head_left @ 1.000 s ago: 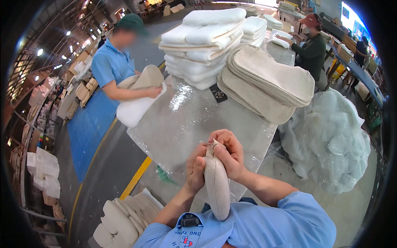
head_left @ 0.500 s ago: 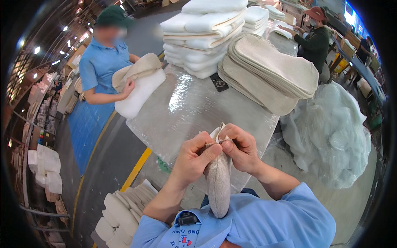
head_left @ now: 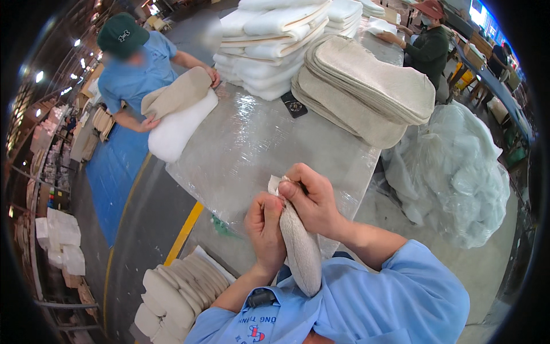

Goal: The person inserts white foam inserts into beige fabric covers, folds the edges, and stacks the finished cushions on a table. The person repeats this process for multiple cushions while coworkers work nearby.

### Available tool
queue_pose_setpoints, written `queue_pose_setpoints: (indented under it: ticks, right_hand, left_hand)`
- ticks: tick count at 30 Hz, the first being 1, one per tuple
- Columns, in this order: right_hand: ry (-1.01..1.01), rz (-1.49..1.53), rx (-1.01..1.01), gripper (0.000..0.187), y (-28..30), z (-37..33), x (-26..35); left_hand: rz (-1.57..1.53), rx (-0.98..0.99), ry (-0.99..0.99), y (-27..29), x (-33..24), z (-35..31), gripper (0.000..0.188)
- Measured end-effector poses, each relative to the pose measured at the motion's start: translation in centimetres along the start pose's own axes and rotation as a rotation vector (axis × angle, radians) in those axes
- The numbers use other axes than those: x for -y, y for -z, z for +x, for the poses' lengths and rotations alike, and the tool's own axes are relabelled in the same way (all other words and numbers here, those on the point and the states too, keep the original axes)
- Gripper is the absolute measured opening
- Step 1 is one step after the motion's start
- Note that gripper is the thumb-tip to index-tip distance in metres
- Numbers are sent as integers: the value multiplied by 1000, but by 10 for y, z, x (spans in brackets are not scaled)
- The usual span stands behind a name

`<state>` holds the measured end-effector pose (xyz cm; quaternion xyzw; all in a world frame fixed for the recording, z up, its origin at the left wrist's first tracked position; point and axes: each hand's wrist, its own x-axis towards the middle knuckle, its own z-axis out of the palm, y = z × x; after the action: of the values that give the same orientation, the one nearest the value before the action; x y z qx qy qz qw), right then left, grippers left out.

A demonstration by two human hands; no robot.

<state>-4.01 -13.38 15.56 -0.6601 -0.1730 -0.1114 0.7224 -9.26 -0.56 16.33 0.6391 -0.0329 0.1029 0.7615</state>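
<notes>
The insole (head_left: 298, 246), a long beige fabric piece, hangs close to our chest, just above the near edge of the table (head_left: 252, 149). It looks light, soft and floppy, so we judge it bends freely and is best taken at the rim of its upper end, where the layers meet. That is where we have it: our left hand (head_left: 264, 229) wraps the upper part from the left, and our right hand (head_left: 312, 200) pinches the white top corner, its fingers (head_left: 292, 189) closed tight on the edge. The lower end dangles free against our blue shirt. To our lower left, a pile of pale insoles (head_left: 172, 292) lies near the floor. The table is covered in clear plastic film. Further along it sit a stack of beige insoles (head_left: 366, 92) and a taller stack of white foam pieces (head_left: 275, 40). A bulky plastic bag (head_left: 452, 172) slumps to the right. Across the table, a person in a green cap (head_left: 121, 34) presses similar pieces.
</notes>
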Motion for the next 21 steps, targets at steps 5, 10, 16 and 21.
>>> queue_pose_setpoints:
  ticks: [5, 10, 16, 21]
  right_hand:
    - [-112, 85, 91, 22, -3, 4, -3]
    - [-165, 146, 113, 22, 0, 15, -13]
    - [-115, 92, 462, 47, 36, 30, -42]
    - [161, -604, 674, 65, 60, 19, -120]
  left_hand:
    - [44, 58, 84, 31, -4, 6, 29]
    - [553, 166, -230, 44, -44, -18, 99]
    - [853, 401, 167, 105, -98, -25, 69]
    - [738, 258, 82, 169, -59, -8, 57]
